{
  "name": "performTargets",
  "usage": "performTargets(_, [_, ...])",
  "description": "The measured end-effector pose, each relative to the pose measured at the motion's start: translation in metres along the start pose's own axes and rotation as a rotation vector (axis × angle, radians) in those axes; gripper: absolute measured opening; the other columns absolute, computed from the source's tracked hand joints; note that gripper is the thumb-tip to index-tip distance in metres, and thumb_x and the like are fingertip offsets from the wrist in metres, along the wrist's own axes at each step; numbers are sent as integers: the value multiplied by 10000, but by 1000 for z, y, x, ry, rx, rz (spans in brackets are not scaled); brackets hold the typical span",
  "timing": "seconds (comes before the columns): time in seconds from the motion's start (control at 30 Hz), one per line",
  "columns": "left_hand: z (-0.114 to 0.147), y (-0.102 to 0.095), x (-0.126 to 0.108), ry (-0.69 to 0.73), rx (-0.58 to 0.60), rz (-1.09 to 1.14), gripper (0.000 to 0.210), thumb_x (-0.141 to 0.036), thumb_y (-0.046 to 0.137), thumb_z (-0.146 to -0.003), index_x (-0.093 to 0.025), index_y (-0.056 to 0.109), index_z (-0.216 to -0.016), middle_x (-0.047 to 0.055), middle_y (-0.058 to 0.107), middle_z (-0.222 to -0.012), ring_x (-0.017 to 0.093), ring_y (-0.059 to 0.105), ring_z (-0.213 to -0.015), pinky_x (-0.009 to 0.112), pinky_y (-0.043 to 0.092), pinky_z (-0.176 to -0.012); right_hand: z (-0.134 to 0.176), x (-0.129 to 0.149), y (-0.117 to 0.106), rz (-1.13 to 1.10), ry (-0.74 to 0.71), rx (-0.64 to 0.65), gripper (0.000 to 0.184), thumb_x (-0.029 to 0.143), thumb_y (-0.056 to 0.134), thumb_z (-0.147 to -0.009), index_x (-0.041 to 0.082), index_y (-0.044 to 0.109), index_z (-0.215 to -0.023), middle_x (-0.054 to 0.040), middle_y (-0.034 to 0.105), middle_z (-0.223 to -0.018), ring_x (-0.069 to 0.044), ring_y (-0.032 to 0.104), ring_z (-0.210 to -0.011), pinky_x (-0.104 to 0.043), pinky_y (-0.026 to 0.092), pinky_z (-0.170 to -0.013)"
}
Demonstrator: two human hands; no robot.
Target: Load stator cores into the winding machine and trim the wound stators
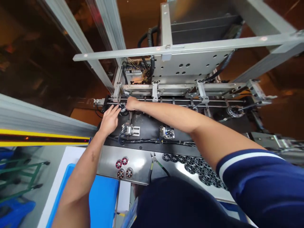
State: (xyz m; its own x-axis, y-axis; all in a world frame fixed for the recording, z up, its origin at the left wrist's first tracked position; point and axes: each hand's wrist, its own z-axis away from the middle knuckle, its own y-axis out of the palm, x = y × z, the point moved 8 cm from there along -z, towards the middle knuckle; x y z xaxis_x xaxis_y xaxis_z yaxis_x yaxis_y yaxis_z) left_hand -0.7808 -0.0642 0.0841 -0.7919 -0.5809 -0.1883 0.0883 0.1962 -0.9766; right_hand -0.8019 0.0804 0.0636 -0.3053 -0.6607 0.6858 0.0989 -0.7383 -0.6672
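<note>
At the left end of the machine's rail sits a round dark metal part (123, 110) with a silvery ring, between my two hands. My left hand (110, 119) reaches in from the left, fingers stretched out, its fingertips at the part's near left edge. Close against its right side is my right hand (131, 104), curled with the fingers bent down. What those fingers hold, if anything, is hidden behind the hand. A similar round part (235, 111) sits at the rail's right end, under a thin rod.
On the steel ledge (108, 167) lie several small red-and-black rotors (124, 161), cutting pliers (154, 160) and many black rings (201, 167). Two small metal brackets (131, 130) stand on the black bed. A crossbar (190, 47) spans above; a blue bin (103, 199) is below left.
</note>
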Motion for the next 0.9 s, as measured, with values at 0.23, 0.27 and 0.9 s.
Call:
performTargets(0.23, [-3, 3, -6, 55, 25, -52, 648, -106, 443, -817, -182, 482, -1459, 101, 455, -1567, 310, 304, -1512, 539, 359, -1169, -4, -11, -16, -75, 215, -32, 378, 378, 613, -963, 159, 586, -1269, -95, 613, -1271, -232, 635, -1098, -444, 566, -923])
performTargets(0.27, [-2, 4, -7, 55, 25, -50, 649, -101, 444, -815, -183, 483, -1457, 102, 454, -1568, 311, 307, -1511, 540, 359, -1170, -1, -12, -17, -87, 217, -35, 377, 377, 612, -963, 160, 585, -1270, -97, 613, -1272, -230, 635, -1098, -444, 566, -924])
performTargets(0.9, [0, 4, -14, -36, 91, 49, 642, -118, 479, -811, -121, 460, -1453, 131, 396, -1600, 282, 373, -1484, 448, 335, -1227, 142, 1, -75, 73, -419, 81, 191, 313, 708, -880, 126, 729, -912, -30, 726, -882, -133, 634, -821, -275, 455, -826])
